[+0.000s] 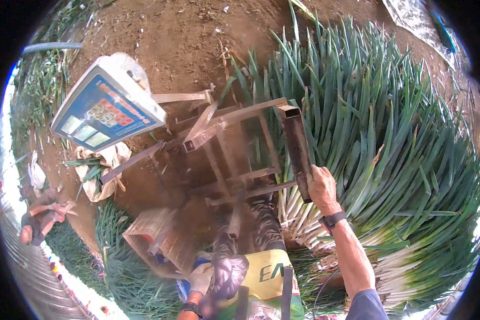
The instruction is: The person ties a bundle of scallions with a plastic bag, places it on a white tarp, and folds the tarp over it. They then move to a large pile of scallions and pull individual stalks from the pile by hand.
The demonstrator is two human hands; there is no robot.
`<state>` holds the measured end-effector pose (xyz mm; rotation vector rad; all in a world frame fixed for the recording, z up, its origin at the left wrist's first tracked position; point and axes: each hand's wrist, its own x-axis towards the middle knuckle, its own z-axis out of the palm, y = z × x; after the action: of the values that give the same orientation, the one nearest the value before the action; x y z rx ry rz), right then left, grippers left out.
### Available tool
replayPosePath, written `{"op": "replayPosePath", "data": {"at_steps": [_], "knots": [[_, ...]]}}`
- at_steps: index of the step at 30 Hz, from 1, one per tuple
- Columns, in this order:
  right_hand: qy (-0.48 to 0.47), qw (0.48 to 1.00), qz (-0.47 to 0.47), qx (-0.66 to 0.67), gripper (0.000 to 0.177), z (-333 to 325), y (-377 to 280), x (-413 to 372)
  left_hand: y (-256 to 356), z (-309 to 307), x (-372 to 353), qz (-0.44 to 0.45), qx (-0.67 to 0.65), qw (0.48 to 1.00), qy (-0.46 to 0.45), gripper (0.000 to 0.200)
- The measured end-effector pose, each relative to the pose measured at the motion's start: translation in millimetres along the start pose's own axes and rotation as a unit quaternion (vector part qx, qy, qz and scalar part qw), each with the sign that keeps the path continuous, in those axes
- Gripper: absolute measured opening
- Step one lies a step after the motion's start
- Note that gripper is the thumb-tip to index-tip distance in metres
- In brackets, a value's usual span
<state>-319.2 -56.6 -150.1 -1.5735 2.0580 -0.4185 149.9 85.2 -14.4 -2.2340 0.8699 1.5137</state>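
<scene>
My right hand (322, 188) grips the end of a rusty metal frame (298, 152), beside a large pile of green onions (378, 144). The frame's bars spread across the middle of the view, partly blurred. A scale display (104, 106) with a blue panel and keypad stands at the frame's left. Low in the view, my left hand (201, 278) is closed next to something blue and a purplish cloth (229, 272); what it holds, if anything, is hidden. A yellow and green apron or bag (266, 274) covers the lap.
A plastic crate (162, 242) lies at lower left of the frame. More green onions (122, 261) spread behind it. Another person (37, 216) is at the far left. A cloth bundle (104, 168) sits on the soil below the scale display.
</scene>
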Motion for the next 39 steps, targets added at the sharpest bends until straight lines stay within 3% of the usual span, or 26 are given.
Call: {"op": "replayPosePath", "data": {"at_steps": [6, 7, 8, 11, 13, 16, 18, 20, 21, 23, 24, 28, 29, 32, 36, 38, 39], "knots": [[-0.047, 0.997, 0.056, 0.006, 0.018, -6, 1, 0, -2, 4, 1, 0.045, 0.032, 0.998, 0.044, 0.032], [-0.071, 0.994, 0.081, 0.018, 0.028, -12, 0, -3, -3, 3, 3, 0.059, 0.043, 0.996, 0.059, 0.033], [-0.053, 0.994, 0.084, 0.049, 0.03, -9, 2, -6, -8, 0, 9, 0.083, 0.095, 0.99, 0.06, 0.035], [-0.039, 0.981, 0.157, 0.11, 0.041, -23, -14, -17, 0, -8, 16, 0.092, 0.088, 0.988, 0.09, 0.034], [-0.006, 0.987, 0.154, 0.051, 0.044, -27, -16, -40, 1, -13, 26, 0.116, 0.046, 0.988, 0.092, 0.031], [0.045, 0.981, 0.188, 0.016, 0.041, -26, -30, -84, -2, -29, 47, 0.148, 0.029, 0.986, 0.072, 0.028], [0.07, 0.982, 0.174, 0.036, 0.029, -14, -36, -118, 2, -42, 52, 0.216, 0.055, 0.971, 0.086, 0.028], [-0.019, 0.962, 0.265, 0.064, 0.024, -7, -60, -152, 1, -59, 60, 0.286, 0.079, 0.951, 0.086, 0.029], [-0.016, 0.973, 0.218, 0.069, 0.022, 8, -57, -177, 0, -66, 64, 0.263, 0.039, 0.962, 0.068, 0.03], [-0.113, 0.988, 0.1, 0.013, 0.019, 14, -78, -211, 7, -87, 66, 0.239, 0.032, 0.97, 0.034, 0.032], [-0.107, 0.977, 0.164, 0.085, 0.019, 25, -85, -230, 10, -98, 66, 0.225, 0.03, 0.974, 0.019, 0.032], [-0.196, 0.957, 0.197, 0.079, 0.022, 31, -118, -268, 7, -130, 89, 0.337, 0.061, 0.938, 0.052, 0.027], [-0.236, 0.949, 0.204, 0.048, 0.025, 16, -139, -262, 13, -136, 90, 0.294, 0.009, 0.953, 0.07, 0.022], [-0.227, 0.935, 0.261, 0.073, 0.028, 30, -139, -286, 30, -152, 102, 0.309, -0.057, 0.946, 0.084, 0.019], [-0.178, 0.959, 0.186, 0.122, 0.026, 38, -135, -311, 68, -151, 93, 0.355, -0.081, 0.928, 0.075, 0.019], [-0.245, 0.939, 0.234, 0.059, 0.029, 60, -104, -345, 69, -128, 95, 0.386, -0.021, 0.92, 0.068, 0.02], [-0.264, 0.924, 0.272, 0.06, 0.03, 63, -98, -362, 72, -113, 87, 0.331, -0.073, 0.941, 0.012, 0.02]]}}
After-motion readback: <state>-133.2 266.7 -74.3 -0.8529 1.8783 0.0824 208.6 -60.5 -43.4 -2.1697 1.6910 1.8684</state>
